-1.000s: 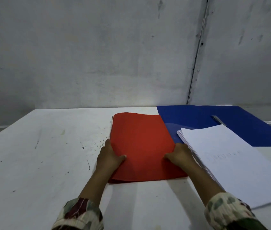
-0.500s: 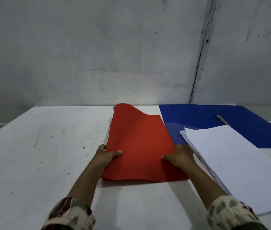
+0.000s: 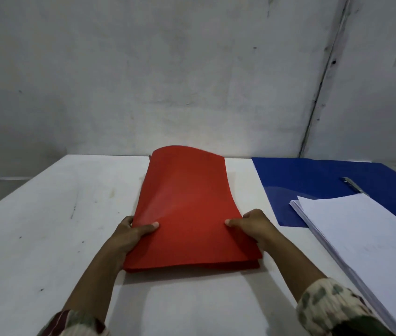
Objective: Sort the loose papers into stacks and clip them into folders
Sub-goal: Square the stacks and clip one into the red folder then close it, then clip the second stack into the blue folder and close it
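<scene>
Setting: grey scuffed wall behind a white table, seen from my head looking down.
Change: the red folder has slid left, away from the blue folder, so a strip of bare table now shows between them; its far end has lifted and bows upward more than a moment ago.
Left hand: my left hand grips the red folder's left edge, thumb on top.
Right hand: my right hand grips its right edge, thumb on top.
Surroundings: the blue folder lies open at the right, a metal clip on it.
Papers: a white paper stack overlaps the blue folder's near part.
</scene>
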